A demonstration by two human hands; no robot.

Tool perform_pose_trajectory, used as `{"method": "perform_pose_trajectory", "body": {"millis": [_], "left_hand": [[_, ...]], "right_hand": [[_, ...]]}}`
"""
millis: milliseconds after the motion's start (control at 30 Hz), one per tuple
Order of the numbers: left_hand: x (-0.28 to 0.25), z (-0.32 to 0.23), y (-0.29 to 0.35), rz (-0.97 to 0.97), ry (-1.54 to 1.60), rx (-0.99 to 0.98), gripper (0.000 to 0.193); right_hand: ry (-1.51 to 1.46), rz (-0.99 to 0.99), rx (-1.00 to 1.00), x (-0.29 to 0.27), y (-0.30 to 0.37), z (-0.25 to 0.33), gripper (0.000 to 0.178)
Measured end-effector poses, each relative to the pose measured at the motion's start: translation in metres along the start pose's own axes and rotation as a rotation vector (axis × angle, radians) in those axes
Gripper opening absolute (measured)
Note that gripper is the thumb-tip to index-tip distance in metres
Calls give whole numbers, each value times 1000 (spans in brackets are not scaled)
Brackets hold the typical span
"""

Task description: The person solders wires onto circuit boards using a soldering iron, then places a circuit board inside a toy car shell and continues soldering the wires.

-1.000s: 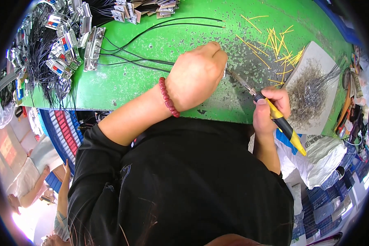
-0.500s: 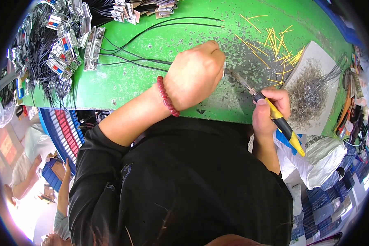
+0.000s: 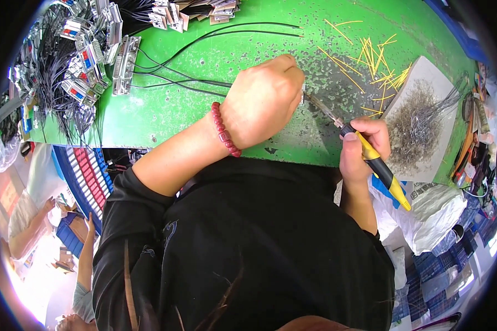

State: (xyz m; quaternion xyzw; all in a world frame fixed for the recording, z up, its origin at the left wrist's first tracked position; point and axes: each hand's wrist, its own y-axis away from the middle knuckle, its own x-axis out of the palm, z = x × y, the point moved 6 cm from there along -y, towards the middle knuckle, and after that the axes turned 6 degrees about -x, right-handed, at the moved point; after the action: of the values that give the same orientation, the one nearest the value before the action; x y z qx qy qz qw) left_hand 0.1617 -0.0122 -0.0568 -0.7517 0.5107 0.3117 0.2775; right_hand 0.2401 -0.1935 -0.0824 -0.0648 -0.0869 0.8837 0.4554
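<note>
Likely soldering: the right hand (image 3: 363, 148) clamps the soldering iron (image 3: 382, 172); I cannot tell the left hand's (image 3: 266, 102) hidden grip. Next calls for steadiness.

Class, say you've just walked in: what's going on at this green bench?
The person's right grip holds a yellow-and-black soldering iron, its tip close to the left grip. That one is curled, with black wires running up to it; whatever it holds is mostly hidden. Loose yellow strips lie on the green bench.
</note>
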Motion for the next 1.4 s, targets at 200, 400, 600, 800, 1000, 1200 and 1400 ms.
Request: {"method": "perform_pose_trajectory", "body": {"millis": [200,400,600,800,1000,1200,1400], "left_hand": [[0,1,0,12,19,0,9],[0,1,1,15,27,-6,9],[0,0,-1,20,15,-6,9],[-2,0,-1,5,-31,-16,7],[-12,-1,-4,20,-79,0,7],[-34,30,-62,-60,-465,8,9],[-29,38,-68,-95,-464,74,9]], "right_hand": [[34,57,-6,2,0,-1,22],[-114,-66,-79,-4,3,-2,25],[-87,-109,-94,-7,4,-3,28],[-89,-109,-20,3,-3,4,41],[-49,-8,79,2,0,13,30],[20,-22,70,5,-18,22,30],[39,26,25,13,-20,21,29]]}}
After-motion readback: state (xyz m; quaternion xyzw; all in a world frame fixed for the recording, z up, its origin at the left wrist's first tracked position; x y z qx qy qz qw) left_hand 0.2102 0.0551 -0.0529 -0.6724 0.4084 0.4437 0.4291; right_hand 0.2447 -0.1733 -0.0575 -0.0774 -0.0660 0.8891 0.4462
